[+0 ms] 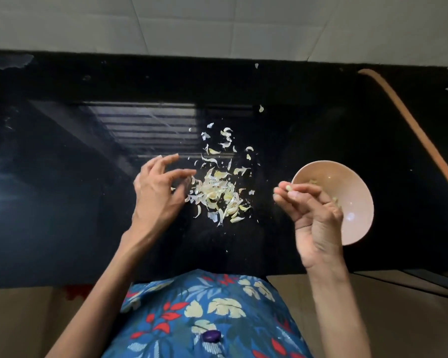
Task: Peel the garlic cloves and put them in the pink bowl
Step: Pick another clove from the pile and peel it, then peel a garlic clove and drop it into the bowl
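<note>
Holding a small pale peeled garlic clove point(288, 188) pinched at the fingertips, the person's right hand point(311, 215) hangs just beside the near-left rim of the round pink ceramic bowl point(355, 202), which sits on the glossy black stone counter point(62, 177) to the right of the work. The fingers of that hand are curled close around the clove, thumb against forefinger, palm turned up. A few pale bits already lie inside the bowl, though they are too small to say how many.

The left hand point(157, 196) hovers at the left edge of the scattered heap of papery white and yellowish garlic skins point(219, 193), its fingers spread and loosely bent with nothing clearly in them; motion blur at the tips makes it hard to say whether a scrap of skin clings there.

By my reckoning the step in hand is the drop: one clove is stripped and waits to go into the bowl. The next move would call for carrying the right hand a little further right, over the rim, and letting go. Whether any unpeeled cloves remain in the heap I cannot tell.

No brand, label or writing can be read anywhere; the person's blue floral garment point(204, 313) carries only its leaf print.
</note>
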A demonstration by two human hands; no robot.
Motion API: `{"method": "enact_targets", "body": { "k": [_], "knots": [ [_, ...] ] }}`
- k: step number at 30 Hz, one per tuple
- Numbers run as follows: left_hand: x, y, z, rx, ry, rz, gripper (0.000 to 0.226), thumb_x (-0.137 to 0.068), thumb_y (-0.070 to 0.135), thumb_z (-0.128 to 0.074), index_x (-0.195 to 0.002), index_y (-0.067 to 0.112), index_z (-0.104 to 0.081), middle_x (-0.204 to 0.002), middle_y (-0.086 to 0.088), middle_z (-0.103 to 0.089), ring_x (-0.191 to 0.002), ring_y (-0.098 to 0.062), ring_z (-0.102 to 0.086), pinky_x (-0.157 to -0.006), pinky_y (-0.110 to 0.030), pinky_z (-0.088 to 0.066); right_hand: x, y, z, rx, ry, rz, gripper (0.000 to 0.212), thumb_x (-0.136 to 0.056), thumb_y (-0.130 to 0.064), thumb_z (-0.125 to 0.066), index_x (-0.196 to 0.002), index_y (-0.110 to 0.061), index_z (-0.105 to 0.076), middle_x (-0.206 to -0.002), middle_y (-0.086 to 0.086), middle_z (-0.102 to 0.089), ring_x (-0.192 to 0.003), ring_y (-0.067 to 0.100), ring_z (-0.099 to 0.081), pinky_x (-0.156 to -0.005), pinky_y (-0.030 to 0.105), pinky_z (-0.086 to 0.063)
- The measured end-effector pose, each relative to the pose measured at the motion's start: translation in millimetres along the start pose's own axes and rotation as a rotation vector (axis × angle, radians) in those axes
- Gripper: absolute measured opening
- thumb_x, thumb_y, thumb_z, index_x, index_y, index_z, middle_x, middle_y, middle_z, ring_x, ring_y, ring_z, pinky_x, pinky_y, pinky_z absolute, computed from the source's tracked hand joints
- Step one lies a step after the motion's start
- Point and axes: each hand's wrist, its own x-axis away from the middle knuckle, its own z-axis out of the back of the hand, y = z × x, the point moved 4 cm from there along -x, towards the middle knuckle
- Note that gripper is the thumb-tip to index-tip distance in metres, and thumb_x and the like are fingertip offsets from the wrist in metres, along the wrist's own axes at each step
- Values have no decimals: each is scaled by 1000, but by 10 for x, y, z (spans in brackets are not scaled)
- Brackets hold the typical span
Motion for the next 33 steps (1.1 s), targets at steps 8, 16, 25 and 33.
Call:
{"method": "enact_targets", "body": {
  "k": [8, 16, 25, 33],
  "knots": [
    [27, -125, -107, 30, -93, -4, 28, -92, 22, -69, -120, 21, -72, -147, -5, -49, -142, -25, -32, -116, -38, -27, -216, -207, 575, 517, 305, 145, 18, -86, -1, -72, -96, -14, -78, -91, 1, -78, -86, 20, -76, -70, 21, -59],
    [240, -199, -231, -48, -191, 6, 18, -71, 37, -87, -82, 26, -76, -85, 9, -66, -86, -16, -61, -77, -36, -52, -161, 32, 204, 569, 178, 235, 23, -79, 7, -73, -84, -15, -78, -84, 8, -76, -81, 16, -73, -80, 27, -56],
    [301, -193, -428, -228, -209, -75, 15, -91, 33, -69, -91, 18, -70, -93, 4, -61, -97, -19, -55, -69, -32, -43, -22, 462, -41, 546, 23, 82, 17, -85, 7, -70, -86, -9, -76, -82, 11, -76, -75, 23, -72, -77, 32, -61],
    [420, -173, -458, -181, -167, -262, 22, -98, 38, -48, -91, 19, -56, -90, 6, -54, -88, -18, -53, -57, -38, -52, 114, 805, -107, 474, 9, -184, 9, -86, 1, -71, -90, -5, -77, -84, 16, -76, -75, 22, -70, -72, 26, -59]
  ]
}}
